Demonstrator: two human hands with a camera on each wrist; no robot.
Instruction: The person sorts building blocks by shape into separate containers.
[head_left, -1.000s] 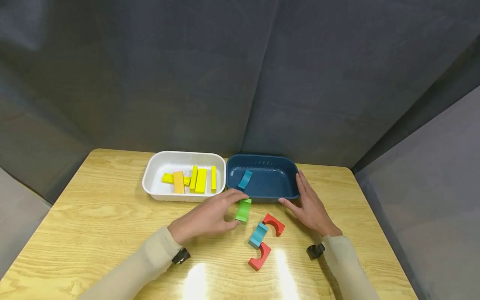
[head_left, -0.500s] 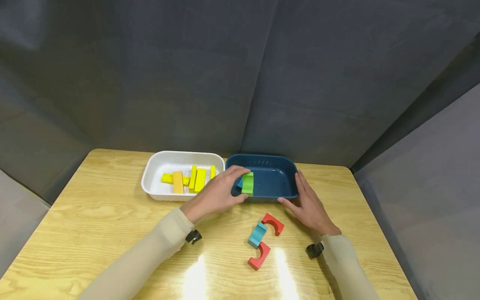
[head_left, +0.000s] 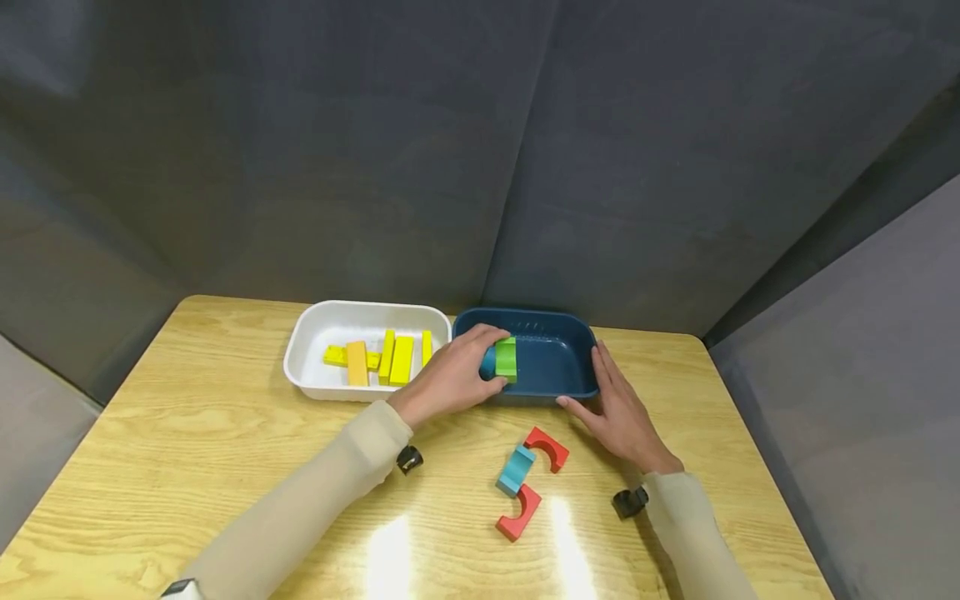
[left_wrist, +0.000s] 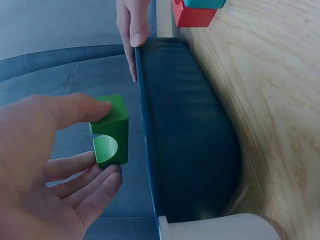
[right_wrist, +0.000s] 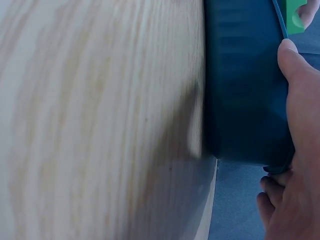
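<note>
Over the left part of the blue tub (head_left: 577,383): left hand (head_left: 450,379) grasping a green arch block (head_left: 506,360) between thumb and fingers, block held above the tub floor, inside the near wall. From the left wrist view, same green arch block (left_wrist: 110,131) pinched with the thumb on its top and the fingers (left_wrist: 92,182) below, its curved notch facing the camera, just left of the tub rim (left_wrist: 142,125). Partly hidden behind hand and block, a blue arch block (head_left: 488,363) in the tub.

At the tub's right near corner: right hand (head_left: 618,408) released and flat, fingers straight along the right wall, thumb against the near wall. In the right wrist view, thumb (right_wrist: 295,70) pressed on the tub's outer wall (right_wrist: 245,85), fingers (right_wrist: 270,200) below the corner, green block's edge (right_wrist: 295,15) showing above the rim.

On the bench (head_left: 187,442), near the tub and between the two forearms: a red arch block (head_left: 549,447), a light blue arch block (head_left: 516,469) touching it, and a second red arch block (head_left: 521,512) nearest of all. Left of the blue tub, just beside it: a white tub (head_left: 300,367) with yellow bars (head_left: 402,360) and an orange bar (head_left: 357,363) lying inside.
</note>
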